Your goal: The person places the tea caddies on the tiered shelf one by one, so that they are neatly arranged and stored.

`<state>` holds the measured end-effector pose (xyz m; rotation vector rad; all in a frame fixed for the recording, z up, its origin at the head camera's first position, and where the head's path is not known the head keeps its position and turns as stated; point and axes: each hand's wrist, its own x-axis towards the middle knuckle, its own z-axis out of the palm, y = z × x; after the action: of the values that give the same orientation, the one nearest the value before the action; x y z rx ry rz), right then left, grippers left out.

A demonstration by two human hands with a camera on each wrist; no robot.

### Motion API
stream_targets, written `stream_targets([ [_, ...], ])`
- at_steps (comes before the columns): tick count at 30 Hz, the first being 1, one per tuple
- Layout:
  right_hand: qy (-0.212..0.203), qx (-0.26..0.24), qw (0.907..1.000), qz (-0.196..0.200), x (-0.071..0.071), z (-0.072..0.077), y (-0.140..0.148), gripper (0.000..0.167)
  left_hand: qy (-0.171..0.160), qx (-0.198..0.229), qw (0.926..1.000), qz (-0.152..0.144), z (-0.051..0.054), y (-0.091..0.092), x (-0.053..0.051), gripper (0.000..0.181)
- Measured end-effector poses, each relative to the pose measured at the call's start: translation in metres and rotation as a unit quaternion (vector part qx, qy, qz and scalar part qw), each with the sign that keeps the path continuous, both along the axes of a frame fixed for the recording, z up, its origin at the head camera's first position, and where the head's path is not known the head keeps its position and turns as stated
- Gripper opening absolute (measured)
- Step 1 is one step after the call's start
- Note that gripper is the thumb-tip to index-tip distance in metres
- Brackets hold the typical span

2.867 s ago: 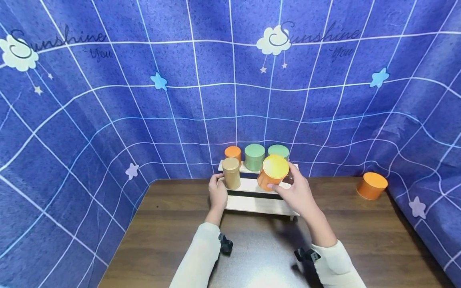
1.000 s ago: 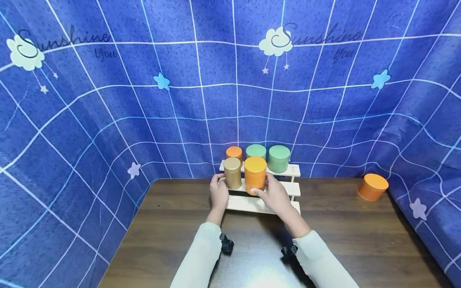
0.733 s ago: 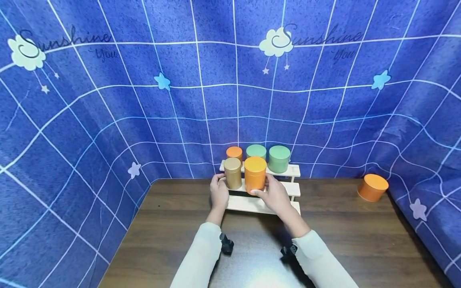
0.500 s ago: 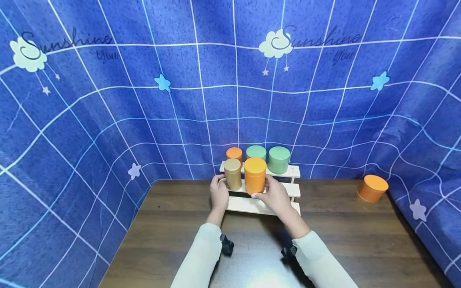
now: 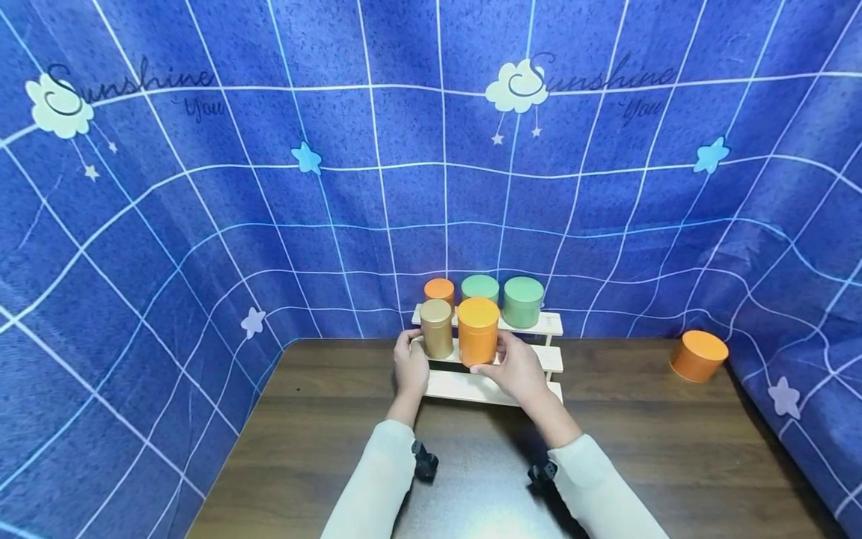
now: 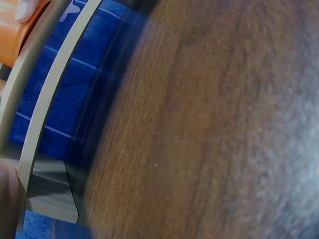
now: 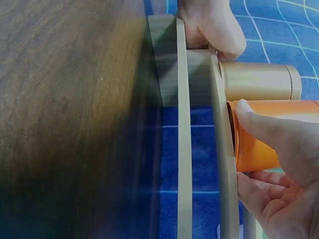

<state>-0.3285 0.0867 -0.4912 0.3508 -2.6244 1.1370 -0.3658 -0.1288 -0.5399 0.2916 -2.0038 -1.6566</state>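
My right hand (image 5: 521, 370) grips a tall orange canister (image 5: 477, 333) near its base, thumb in front and fingers round the right side. In the right wrist view this orange canister (image 7: 264, 144) has its bottom at the middle shelf of a pale wooden three-tier rack (image 5: 471, 387). Just left of it, on the same shelf, stands a slim gold canister (image 5: 438, 329). My left hand (image 5: 411, 367) holds the left end of the rack beside the gold canister. In the left wrist view only a bit of that hand (image 6: 7, 194) shows at the shelf end.
On the top shelf are a small orange canister (image 5: 439, 289), partly hidden, and two green canisters, one (image 5: 480, 287) behind the held canister and one (image 5: 522, 303) at the right. A short orange canister (image 5: 700, 355) stands on the brown table (image 5: 323, 449) at the right, near the blue curtain (image 5: 364, 224).
Since the oldest frame, my right hand has brought the tall orange canister left and upright to the middle shelf, beside the gold one. Over the last second both hands stay nearly still.
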Motion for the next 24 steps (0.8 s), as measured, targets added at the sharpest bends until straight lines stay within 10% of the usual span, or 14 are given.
stream_targets([
  [15,-0.002,-0.008,1.0000,0.005,0.0002,0.0024,0.0006,0.076,0.006,0.004,1.0000,-0.003,0.0009,0.0008,-0.0022,0.029],
  [24,-0.040,-0.098,0.9931,0.050,0.0003,-0.0005,0.0080,0.075,0.000,0.007,1.0000,-0.001,-0.0015,0.0003,-0.0025,0.028],
])
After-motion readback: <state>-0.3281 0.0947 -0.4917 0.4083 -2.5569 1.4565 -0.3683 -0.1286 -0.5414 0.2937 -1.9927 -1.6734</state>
